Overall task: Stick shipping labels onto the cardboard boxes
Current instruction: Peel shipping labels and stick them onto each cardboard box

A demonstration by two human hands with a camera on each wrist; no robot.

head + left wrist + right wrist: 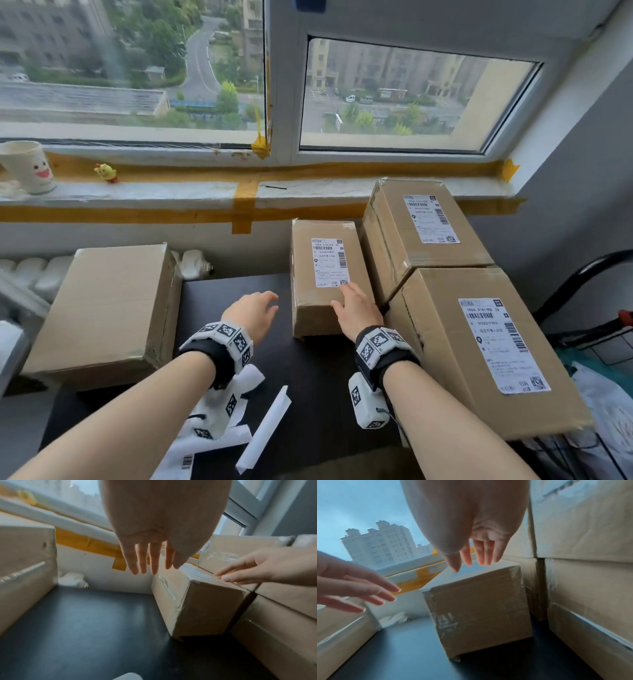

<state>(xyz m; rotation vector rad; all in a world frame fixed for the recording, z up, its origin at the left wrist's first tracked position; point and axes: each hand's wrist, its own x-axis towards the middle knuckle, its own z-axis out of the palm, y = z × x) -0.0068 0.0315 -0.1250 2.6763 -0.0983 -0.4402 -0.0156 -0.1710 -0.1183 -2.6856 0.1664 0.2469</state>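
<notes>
Far left on the dark worktop: unlabelled box, big, plain top, no label yet, prob next in line. Near edge, left of centre: peeled backing strips and loose label paper under the L forearm.

L hand hovers over bare worktop, just left of the small box; grip released, fingers straight and spread, holding nothing, not touching cardboard as far as the L wrist view shows.

Small box sits centre, long axis running near-to-far, slightly angled. Its label lies on top, long side along the box axis, text upright to the person, QR corner at the near right.

R hand lies on the near right part of the box top, fingertips at the label's near right corner; grip released, flat fingers, pressing or about to.

Step looks like smoothing down the label. To do it well: L hand steadies the box's left side, R fingers sweep flat from label middle out to edges and corners, no bubbles, no lifted corner.

Right: two labelled boxes, stacked/abutting, touching the small box's right side.
</notes>
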